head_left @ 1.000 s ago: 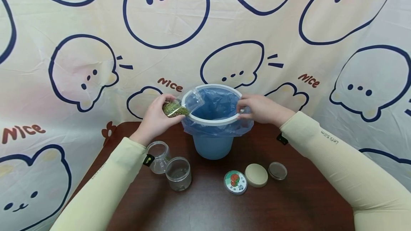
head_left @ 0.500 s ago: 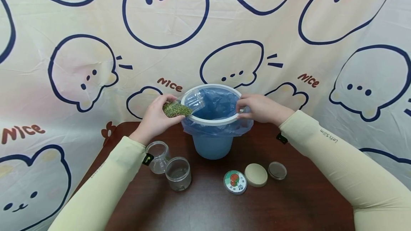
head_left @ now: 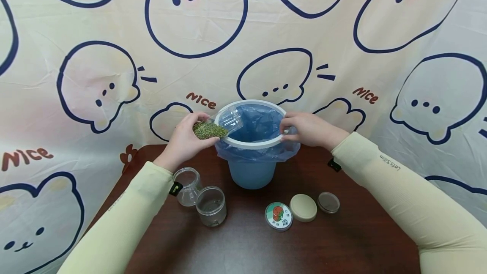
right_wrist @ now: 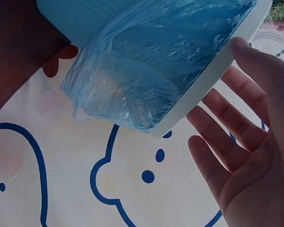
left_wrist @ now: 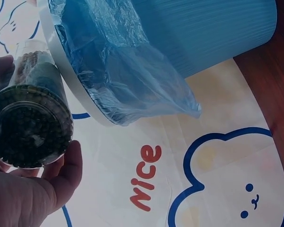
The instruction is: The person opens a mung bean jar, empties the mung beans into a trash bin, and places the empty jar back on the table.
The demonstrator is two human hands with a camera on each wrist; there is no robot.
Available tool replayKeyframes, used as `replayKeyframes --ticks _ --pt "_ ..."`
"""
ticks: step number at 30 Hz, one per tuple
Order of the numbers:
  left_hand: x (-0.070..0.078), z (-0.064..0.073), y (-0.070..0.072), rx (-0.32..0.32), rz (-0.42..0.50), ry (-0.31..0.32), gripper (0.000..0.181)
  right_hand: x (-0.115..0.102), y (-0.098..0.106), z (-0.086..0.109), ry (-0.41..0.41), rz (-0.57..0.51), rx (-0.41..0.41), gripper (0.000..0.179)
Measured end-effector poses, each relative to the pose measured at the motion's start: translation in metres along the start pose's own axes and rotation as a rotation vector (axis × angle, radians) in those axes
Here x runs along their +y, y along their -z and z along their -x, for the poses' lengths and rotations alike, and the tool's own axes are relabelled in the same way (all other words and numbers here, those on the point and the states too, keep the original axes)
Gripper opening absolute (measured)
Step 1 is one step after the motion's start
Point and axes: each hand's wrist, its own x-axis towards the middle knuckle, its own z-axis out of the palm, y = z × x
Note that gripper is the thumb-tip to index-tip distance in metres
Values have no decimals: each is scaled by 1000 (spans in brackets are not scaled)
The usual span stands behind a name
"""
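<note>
My left hand [head_left: 186,139] grips a clear jar [head_left: 232,117] tilted over the left rim of a blue trash bin [head_left: 252,174]. Green beans [head_left: 209,130], likely mung beans, lie along the jar's lower side toward its base, and the jar's mouth points into the bin. Seen from the left wrist, the jar's ribbed base [left_wrist: 31,130] faces the camera, with thumb and fingers around it. My right hand [head_left: 310,128] holds the bin's white rim [right_wrist: 206,92] at the right, thumb on one side and fingers on the other. A blue bag [head_left: 253,121] lines the bin and hangs over its rim.
Two clear open jars, a rear jar [head_left: 187,191] and a front jar [head_left: 211,206], stand at the left of the brown table [head_left: 243,244]. Right of centre lie a tomato-print lid [head_left: 279,216], a cream lid [head_left: 303,207] and a small clear lid [head_left: 329,202]. A cartoon curtain [head_left: 213,75] hangs behind.
Over the first half second the jar tips slightly and the beans slide a little toward its mouth. Since then the jar, both hands and the bin have stayed practically still.
</note>
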Motion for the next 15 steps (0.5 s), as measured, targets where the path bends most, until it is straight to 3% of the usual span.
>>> replayKeyframes --ticks 9,15 --pt "0 3 0 14 -1 -50 63 1 -1 0 -2 -6 -1 12" --pt "1 4 1 16 5 -47 65 -1 0 1 -2 -8 2 13"
